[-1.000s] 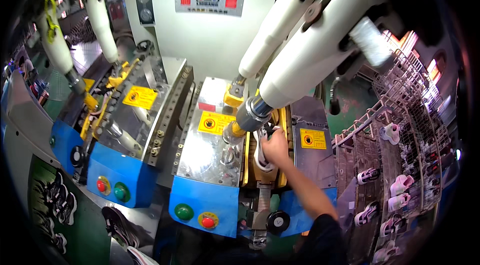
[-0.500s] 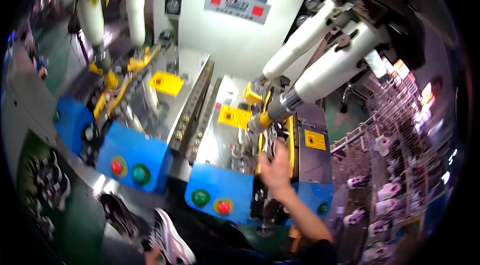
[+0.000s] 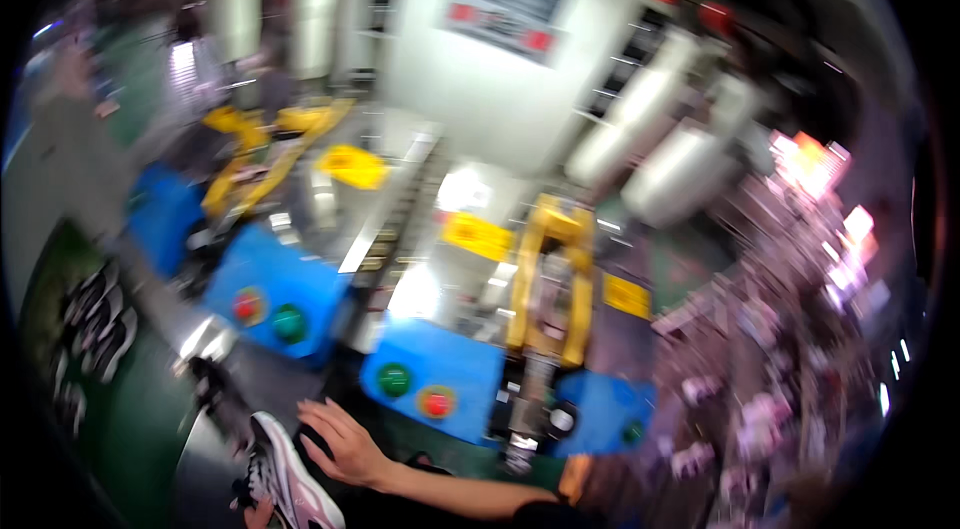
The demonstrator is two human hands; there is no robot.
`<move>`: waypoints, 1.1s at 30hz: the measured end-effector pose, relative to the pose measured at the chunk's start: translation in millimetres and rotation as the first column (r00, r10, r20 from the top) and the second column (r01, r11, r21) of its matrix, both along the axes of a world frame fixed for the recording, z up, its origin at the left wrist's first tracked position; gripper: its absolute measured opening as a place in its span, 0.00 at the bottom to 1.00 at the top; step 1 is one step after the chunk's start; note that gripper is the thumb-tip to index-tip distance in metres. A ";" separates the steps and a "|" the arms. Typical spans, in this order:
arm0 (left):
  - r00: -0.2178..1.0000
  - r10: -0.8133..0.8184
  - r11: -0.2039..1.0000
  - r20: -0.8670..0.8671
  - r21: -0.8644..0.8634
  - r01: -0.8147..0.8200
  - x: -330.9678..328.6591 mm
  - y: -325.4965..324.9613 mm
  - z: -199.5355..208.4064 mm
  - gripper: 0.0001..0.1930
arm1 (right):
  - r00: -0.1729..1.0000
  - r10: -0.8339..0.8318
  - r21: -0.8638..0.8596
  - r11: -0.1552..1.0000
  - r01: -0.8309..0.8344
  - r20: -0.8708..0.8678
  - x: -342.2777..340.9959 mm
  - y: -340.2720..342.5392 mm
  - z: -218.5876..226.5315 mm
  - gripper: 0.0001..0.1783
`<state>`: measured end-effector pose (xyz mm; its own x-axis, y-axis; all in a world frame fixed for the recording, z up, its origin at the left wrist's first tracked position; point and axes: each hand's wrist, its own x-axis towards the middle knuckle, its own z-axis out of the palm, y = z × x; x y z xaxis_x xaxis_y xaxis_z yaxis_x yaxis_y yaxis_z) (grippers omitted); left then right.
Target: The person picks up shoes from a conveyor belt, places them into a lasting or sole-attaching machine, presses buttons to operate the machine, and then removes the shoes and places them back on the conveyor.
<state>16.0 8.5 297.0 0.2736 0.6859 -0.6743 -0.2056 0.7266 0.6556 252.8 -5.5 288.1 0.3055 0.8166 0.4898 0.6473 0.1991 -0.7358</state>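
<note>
At the lower left, a black sneaker with a white and pink sole (image 3: 292, 474) is tipped on its side. My left hand (image 3: 260, 513) grips its near end, mostly cut off by the lower edge. My right hand (image 3: 345, 444) is just right of the sneaker, fingers spread and holding nothing; whether it touches the shoe I cannot tell. Beyond the sneaker, a dark shoe (image 3: 215, 391) lies on the metal ledge. In front of me stands a machine with a blue button panel (image 3: 432, 379) and a yellow-framed station (image 3: 550, 279).
White press arms (image 3: 690, 149) hang above the right station. A second blue panel (image 3: 278, 294) and a yellow frame (image 3: 262, 164) stand on the left. At far left are several black-and-white shoes (image 3: 100, 324); a rack (image 3: 745, 399) with pink-white shoes is on the right. Much is blurred.
My right hand has left the right station and come down left to the sneaker. The right press arms have lifted off that station. My left hand and the sneaker appear slightly farther left.
</note>
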 end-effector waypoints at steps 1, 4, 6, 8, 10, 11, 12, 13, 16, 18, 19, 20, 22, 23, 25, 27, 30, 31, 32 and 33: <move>0.999 0.041 0.999 -0.031 0.015 -0.040 -5.5 -8.2 14.9 0.18 | 0.987 0.118 -0.045 0.991 -0.124 -0.105 -23.5 -4.7 -13.9 0.17; 0.953 0.284 0.957 -0.103 0.085 -0.276 -48.4 -9.2 28.7 0.21 | 0.924 0.148 -0.079 0.979 -0.187 -0.351 -53.0 -18.6 -18.9 0.15; 0.899 0.428 0.897 -0.097 0.164 -0.410 -66.9 11.1 34.1 0.27 | 0.895 0.061 -0.210 0.963 -0.169 -0.441 -59.5 -26.2 -27.1 0.09; 0.870 0.459 0.845 -0.183 0.393 -0.363 -74.6 23.0 14.4 0.25 | 0.856 -0.059 -0.303 0.946 -0.117 -0.514 -60.6 -37.7 -38.8 0.06; 0.756 0.504 0.761 -0.419 0.630 -0.158 -102.6 52.1 -58.5 0.26 | 0.839 -0.086 -0.299 0.949 -0.095 -0.538 -65.6 -34.1 -50.6 0.06; 0.640 0.543 0.698 -0.543 0.716 0.015 -118.6 65.7 -104.2 0.28 | 0.858 -0.049 -0.270 0.957 -0.106 -0.511 -66.1 -28.0 -47.7 0.06; 0.605 0.485 0.744 -0.631 0.662 0.094 -116.2 82.6 -130.6 0.34 | 0.893 -0.027 -0.278 0.954 -0.111 -0.449 -63.4 -19.5 -48.0 0.06; 0.565 0.419 0.780 -0.711 0.600 0.177 -108.0 98.7 -146.7 0.39 | 0.922 -0.013 -0.281 0.954 -0.105 -0.386 -67.1 -7.8 -46.0 0.06; 0.723 0.285 0.841 -0.630 0.526 0.127 -107.2 134.5 -193.1 0.48 | 0.949 -0.060 -0.366 0.928 -0.061 -0.309 -86.7 27.9 -29.9 0.13; 0.904 0.129 0.836 -0.407 0.534 0.121 -105.4 156.1 -226.8 0.50 | 0.944 -0.164 -0.483 0.876 0.005 -0.287 -105.8 52.6 -17.7 0.12; 0.972 -0.082 0.906 -0.222 0.390 0.166 -95.2 169.5 -200.3 0.50 | 0.922 -0.264 -0.528 0.845 0.079 -0.284 -116.7 62.8 -19.3 0.12; 0.961 -0.152 0.907 -0.230 0.355 0.228 -96.8 176.2 -200.4 0.49 | 0.929 -0.231 -0.475 0.877 0.071 -0.290 -135.9 76.4 -10.8 0.13; 0.943 -0.216 0.873 -0.253 0.382 0.302 -134.3 173.6 -216.2 0.47 | 0.984 -0.031 -0.305 0.952 -0.026 -0.178 -170.0 110.9 -9.3 0.11; 0.807 -0.132 0.752 -0.575 0.472 0.459 -168.9 192.3 -226.5 0.41 | 0.990 0.137 -0.188 0.972 -0.142 -0.041 -185.6 151.4 -14.0 0.08; 0.644 0.281 0.658 -0.711 0.632 0.410 -235.6 213.5 -197.1 0.27 | 0.926 0.332 -0.320 0.871 -0.373 -0.177 -209.8 224.1 -8.7 0.20; 0.485 0.397 0.732 -0.779 0.588 0.345 -300.7 239.9 -221.9 0.26 | 0.876 0.480 -0.401 0.794 -0.457 -0.046 -240.9 308.2 32.9 0.25; 0.071 0.507 0.763 -0.859 0.486 0.426 -392.5 266.7 -258.3 0.26 | 0.602 0.776 -0.548 0.591 -0.592 0.187 -296.7 427.4 48.5 0.35; -0.007 0.524 0.777 -0.852 0.475 0.414 -413.7 274.5 -261.7 0.26 | 0.492 0.821 -0.555 0.562 -0.613 0.289 -319.5 462.3 42.4 0.37; 0.004 0.551 0.760 -0.834 0.504 0.409 -429.8 279.9 -277.0 0.25 | 0.347 0.866 -0.583 0.499 -0.641 0.360 -342.3 500.1 21.4 0.39; 0.023 0.560 0.755 -0.828 0.522 0.397 -434.8 284.3 -290.8 0.24 | 0.239 0.857 -0.623 0.500 -0.601 0.457 -351.5 534.4 -11.0 0.41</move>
